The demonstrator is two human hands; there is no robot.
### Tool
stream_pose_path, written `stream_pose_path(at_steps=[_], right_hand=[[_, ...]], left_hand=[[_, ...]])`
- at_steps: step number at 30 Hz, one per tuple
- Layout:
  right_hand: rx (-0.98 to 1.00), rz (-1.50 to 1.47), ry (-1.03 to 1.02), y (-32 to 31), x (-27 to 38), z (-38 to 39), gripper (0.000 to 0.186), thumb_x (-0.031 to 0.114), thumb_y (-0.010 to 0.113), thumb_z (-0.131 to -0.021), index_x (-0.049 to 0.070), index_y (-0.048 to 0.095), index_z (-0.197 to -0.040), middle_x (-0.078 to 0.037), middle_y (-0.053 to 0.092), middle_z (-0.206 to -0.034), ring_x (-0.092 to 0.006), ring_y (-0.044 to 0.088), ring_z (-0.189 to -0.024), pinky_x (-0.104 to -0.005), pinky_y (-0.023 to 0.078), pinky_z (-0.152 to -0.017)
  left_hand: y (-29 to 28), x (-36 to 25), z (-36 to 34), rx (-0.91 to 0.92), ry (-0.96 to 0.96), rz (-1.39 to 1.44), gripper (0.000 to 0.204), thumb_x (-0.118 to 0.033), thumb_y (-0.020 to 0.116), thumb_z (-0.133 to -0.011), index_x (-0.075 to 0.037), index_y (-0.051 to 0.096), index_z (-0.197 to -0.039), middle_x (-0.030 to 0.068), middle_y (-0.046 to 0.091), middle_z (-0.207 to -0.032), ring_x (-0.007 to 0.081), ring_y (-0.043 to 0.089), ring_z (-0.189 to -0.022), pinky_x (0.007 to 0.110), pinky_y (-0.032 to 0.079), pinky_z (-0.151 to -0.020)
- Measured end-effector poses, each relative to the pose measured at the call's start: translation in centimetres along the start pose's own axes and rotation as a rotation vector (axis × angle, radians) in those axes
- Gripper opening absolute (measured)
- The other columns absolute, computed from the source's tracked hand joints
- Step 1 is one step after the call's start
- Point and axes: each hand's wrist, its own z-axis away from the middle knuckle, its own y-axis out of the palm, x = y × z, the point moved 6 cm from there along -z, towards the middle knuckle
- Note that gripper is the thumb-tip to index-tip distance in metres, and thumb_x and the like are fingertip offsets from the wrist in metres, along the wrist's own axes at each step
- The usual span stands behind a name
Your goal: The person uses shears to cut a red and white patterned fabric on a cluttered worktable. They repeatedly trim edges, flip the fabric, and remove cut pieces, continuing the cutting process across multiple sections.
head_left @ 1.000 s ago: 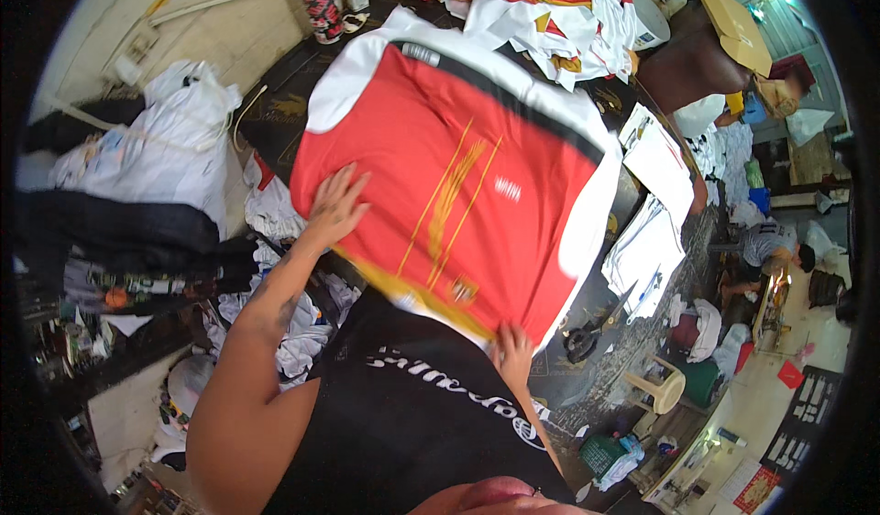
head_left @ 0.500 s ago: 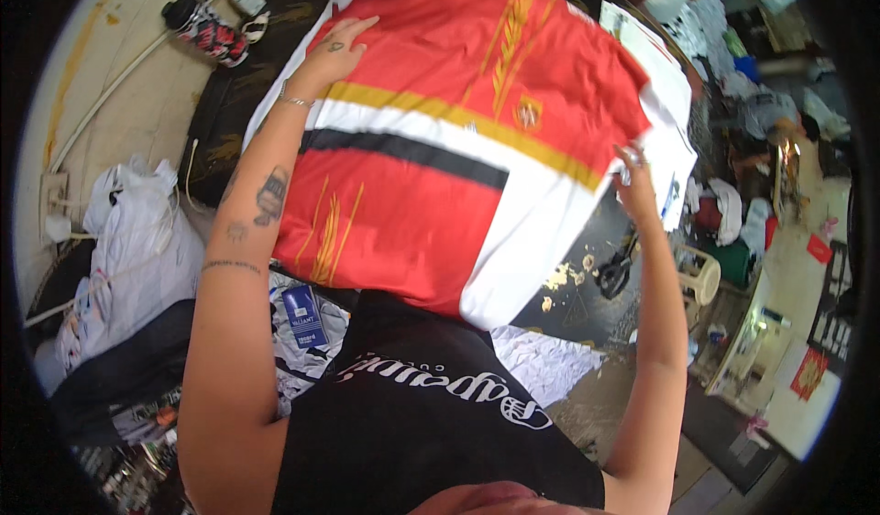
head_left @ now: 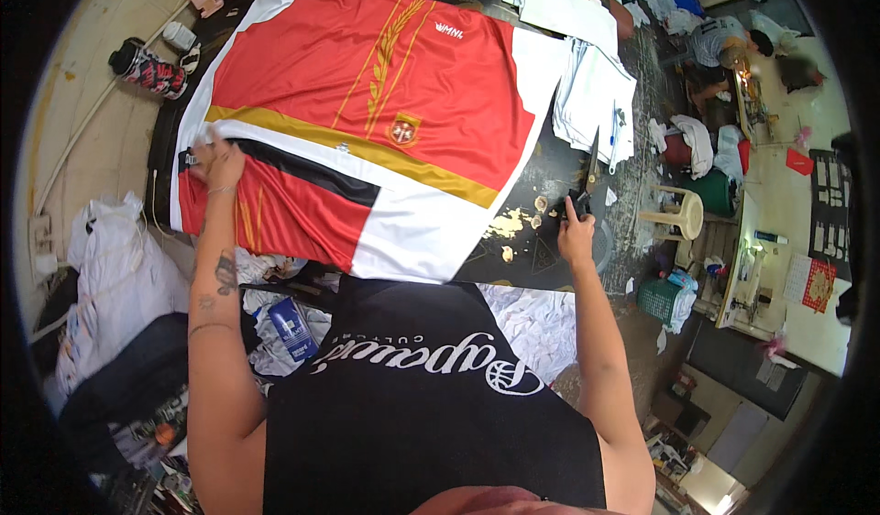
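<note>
A red jersey (head_left: 367, 112) with white sleeves, gold bands and a black stripe lies spread flat on the dark table (head_left: 541, 249). My left hand (head_left: 215, 162) rests on its left edge, fingers pinching the white and red fabric there. My right hand (head_left: 576, 233) is off the jersey, to the right of its lower corner. Its fingers are curled around the handles of black scissors (head_left: 587, 180), whose blades lie on the table pointing away from me. My black shirt fills the lower part of the view.
A stack of white cut fabric (head_left: 596, 93) with a blue pen lies right of the jersey. A black and red bottle (head_left: 147, 68) stands at the table's far left. White bags (head_left: 110, 268), a blue packet (head_left: 291, 327), a plastic stool (head_left: 678, 213) and a green basket (head_left: 662, 297) surround me. Another person (head_left: 724, 38) sits far right.
The jersey has been laid out flat and wider. My left hand slid from its top to its left edge. My right hand left the jersey's corner and went to the scissors.
</note>
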Motion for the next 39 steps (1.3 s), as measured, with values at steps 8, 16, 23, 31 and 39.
stream_pose_path(at_steps=[8, 16, 23, 31, 39], right_hand=[[0.168, -0.700, -0.082, 1.5, -6.6, -3.7, 0.049, 0.006, 0.065, -0.095, 0.016, 0.055, -0.141, -0.019, 0.067, -0.103, -0.0312, 0.068, -0.096, -0.0443, 0.057, -0.085], [1.277, -1.298, 0.290, -3.1, -12.7, 4.1, 0.079, 0.061, 0.081, -0.087, 0.006, 0.057, -0.139, -0.002, 0.062, -0.088, -0.0159, 0.063, -0.073, -0.0311, 0.054, -0.067], [1.338, -0.667, -0.336, -0.7, -2.8, 1.9, 0.090, 0.054, 0.091, -0.079, 0.005, 0.054, -0.145, -0.005, 0.066, -0.108, -0.0155, 0.061, -0.101, -0.0315, 0.049, -0.090], [1.195, -0.248, -0.215, 1.0, 2.7, 0.1, 0.073, 0.035, 0.096, -0.077, 0.000, 0.064, -0.133, -0.003, 0.069, -0.092, -0.0113, 0.062, -0.085, -0.0294, 0.049, -0.075], [1.223, -0.368, -0.238, 0.6, 11.3, -0.5, 0.081, 0.047, 0.094, -0.076, -0.002, 0.065, -0.133, -0.012, 0.076, -0.099, -0.0181, 0.071, -0.085, -0.0334, 0.056, -0.077]], left_hand=[[-8.7, -31.8, 30.7, 0.247, 1.195, 0.776, 0.029, -0.022, 0.071, -0.091, -0.007, 0.069, -0.116, 0.0161, 0.069, -0.117, 0.0311, 0.064, -0.113, 0.043, 0.050, -0.098], [-10.0, -31.1, 39.6, -0.041, 0.852, 0.907, 0.020, -0.010, 0.077, -0.081, -0.011, 0.075, -0.100, 0.0038, 0.065, -0.103, 0.0255, 0.061, -0.104, 0.045, 0.046, -0.100], [-9.9, -32.5, 42.2, -0.067, 0.792, 0.873, 0.039, -0.007, 0.079, -0.077, -0.013, 0.079, -0.116, 0.0012, 0.065, -0.100, 0.0235, 0.060, -0.098, 0.043, 0.045, -0.096], [-9.3, -32.5, 42.6, -0.136, 0.796, 0.730, 0.035, -0.017, 0.076, -0.080, -0.018, 0.079, -0.115, -0.0051, 0.068, -0.141, 0.0178, 0.061, -0.107, 0.041, 0.044, -0.098], [-8.0, -32.6, 43.0, -0.140, 0.842, 0.781, 0.022, -0.022, 0.072, -0.084, -0.017, 0.077, -0.105, -0.0040, 0.070, -0.139, 0.0146, 0.064, -0.105, 0.036, 0.046, -0.092]])
